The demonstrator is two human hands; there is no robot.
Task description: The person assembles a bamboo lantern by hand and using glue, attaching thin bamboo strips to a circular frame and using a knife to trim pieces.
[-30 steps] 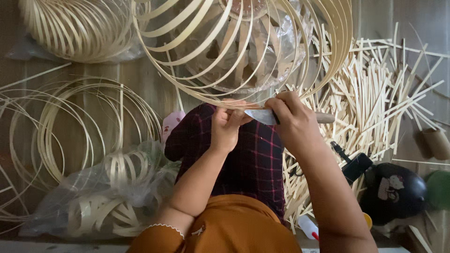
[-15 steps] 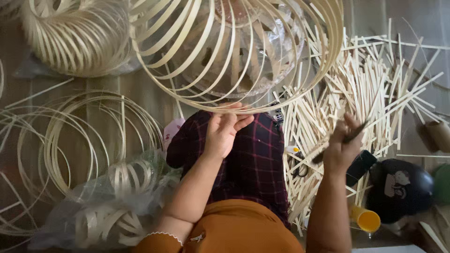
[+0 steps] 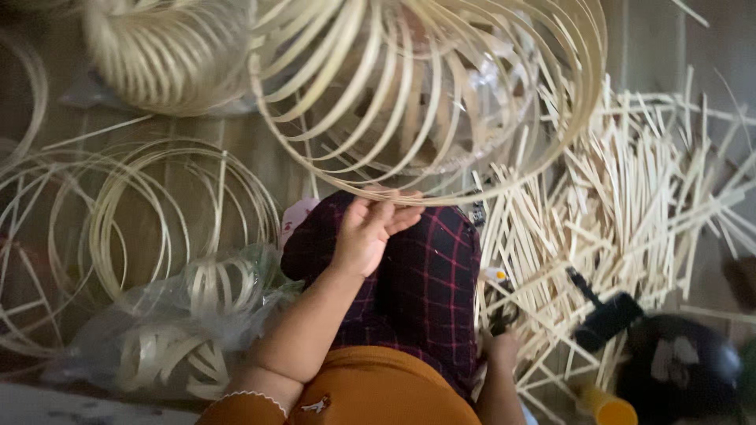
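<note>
My left hand (image 3: 368,234) rests over my knee, which is covered in dark red checked cloth (image 3: 421,283). Its fingers pinch the near rim of a large open frame of thin bamboo hoops (image 3: 441,102) that stands in front of me. My right hand (image 3: 501,348) is low beside my right knee, at the edge of a heap of bamboo sticks (image 3: 630,197). Its fingers touch a small dark tool (image 3: 499,316); whether they grip it I cannot tell.
Loose bamboo rings (image 3: 150,220) lie on the floor at left. A clear plastic bag of coiled strips (image 3: 173,323) sits at lower left, and a stack of hoops (image 3: 165,47) is at top left. A black handled tool (image 3: 605,316), a dark round object (image 3: 679,364) and a yellow cap (image 3: 608,409) lie at lower right.
My right hand left the hoop rim where it held a blade-like tool, swung right over the sticks, then dropped down beside my knee. My left hand stays on the rim.
</note>
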